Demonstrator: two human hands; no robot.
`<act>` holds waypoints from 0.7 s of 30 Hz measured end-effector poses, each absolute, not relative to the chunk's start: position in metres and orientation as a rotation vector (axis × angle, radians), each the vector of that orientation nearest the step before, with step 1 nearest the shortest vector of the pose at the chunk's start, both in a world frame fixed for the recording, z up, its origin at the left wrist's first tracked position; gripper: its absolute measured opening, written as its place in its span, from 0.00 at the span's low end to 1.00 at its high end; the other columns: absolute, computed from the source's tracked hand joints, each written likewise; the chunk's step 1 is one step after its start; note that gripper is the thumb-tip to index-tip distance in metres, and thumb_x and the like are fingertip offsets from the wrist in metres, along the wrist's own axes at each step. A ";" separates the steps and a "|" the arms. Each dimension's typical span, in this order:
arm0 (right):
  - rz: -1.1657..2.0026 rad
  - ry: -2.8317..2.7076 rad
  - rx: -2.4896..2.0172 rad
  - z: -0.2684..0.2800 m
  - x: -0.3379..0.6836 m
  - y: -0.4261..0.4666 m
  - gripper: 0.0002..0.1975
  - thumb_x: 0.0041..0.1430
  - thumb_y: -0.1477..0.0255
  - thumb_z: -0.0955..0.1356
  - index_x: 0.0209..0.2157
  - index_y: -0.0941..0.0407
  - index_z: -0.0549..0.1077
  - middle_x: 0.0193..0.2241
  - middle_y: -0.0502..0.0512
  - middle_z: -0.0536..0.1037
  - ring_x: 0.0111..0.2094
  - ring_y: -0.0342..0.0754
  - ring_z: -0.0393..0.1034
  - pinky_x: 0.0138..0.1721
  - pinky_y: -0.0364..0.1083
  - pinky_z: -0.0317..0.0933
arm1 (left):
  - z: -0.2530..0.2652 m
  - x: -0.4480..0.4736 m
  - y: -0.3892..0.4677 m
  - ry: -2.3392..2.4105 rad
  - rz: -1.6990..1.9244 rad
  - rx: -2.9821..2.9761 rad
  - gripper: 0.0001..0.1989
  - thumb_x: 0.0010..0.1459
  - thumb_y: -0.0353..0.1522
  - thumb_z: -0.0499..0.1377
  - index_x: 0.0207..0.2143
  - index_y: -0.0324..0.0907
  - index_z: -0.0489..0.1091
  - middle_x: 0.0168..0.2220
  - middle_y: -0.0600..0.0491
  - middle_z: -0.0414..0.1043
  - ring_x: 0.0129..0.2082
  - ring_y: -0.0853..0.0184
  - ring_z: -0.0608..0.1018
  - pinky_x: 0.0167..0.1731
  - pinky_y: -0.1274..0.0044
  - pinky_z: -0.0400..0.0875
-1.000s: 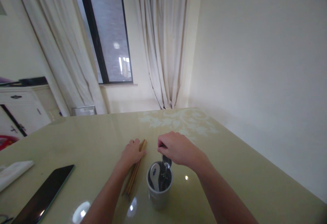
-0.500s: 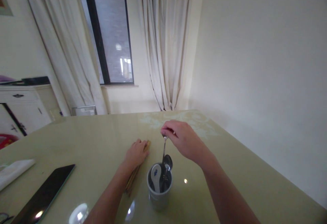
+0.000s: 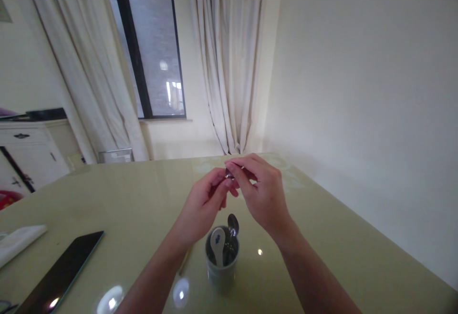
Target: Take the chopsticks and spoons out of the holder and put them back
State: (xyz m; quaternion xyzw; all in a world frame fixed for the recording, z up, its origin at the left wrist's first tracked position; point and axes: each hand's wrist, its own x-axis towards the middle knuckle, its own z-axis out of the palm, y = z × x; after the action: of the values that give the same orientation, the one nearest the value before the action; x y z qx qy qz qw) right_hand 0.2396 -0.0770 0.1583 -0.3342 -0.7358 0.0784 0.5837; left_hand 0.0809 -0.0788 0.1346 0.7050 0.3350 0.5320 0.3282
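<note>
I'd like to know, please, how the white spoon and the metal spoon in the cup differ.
The white spoon bears a blue mark; the metal spoon is dark and shiny. The white spoon sits further left in the picture, the metal spoon further right. Both stand in the same cup.

Left hand (image 3: 204, 203) and right hand (image 3: 264, 194) pinching 1 shiny utensil (image 3: 229, 175), probably a spoon, grey cup (image 3: 222, 278) nearer, 2 spoons (image 3: 217, 243) inside.

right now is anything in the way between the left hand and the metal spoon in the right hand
Nothing visible is: the left hand is right at the metal spoon, which the right hand pinches. Most of the spoon is hidden; the cup appears lower in the picture, not between them.
</note>
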 end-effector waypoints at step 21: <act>0.256 -2.605 -1.376 0.135 0.244 -0.074 0.11 0.61 0.75 0.72 0.46 0.52 0.80 0.33 0.55 0.84 0.39 0.55 0.78 0.34 0.46 0.56 | -0.012 -0.024 0.021 2.161 0.542 1.766 0.07 0.60 0.36 0.61 0.37 0.44 0.78 0.43 0.43 0.85 0.44 0.54 0.83 0.38 0.73 0.69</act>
State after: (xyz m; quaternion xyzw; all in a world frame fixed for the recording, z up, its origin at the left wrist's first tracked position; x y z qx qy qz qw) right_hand 0.2440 -0.0740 0.1352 -0.4633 -0.8772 0.0860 0.0919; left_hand -0.0241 0.0213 -0.0116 0.6142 0.7517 0.1886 0.1487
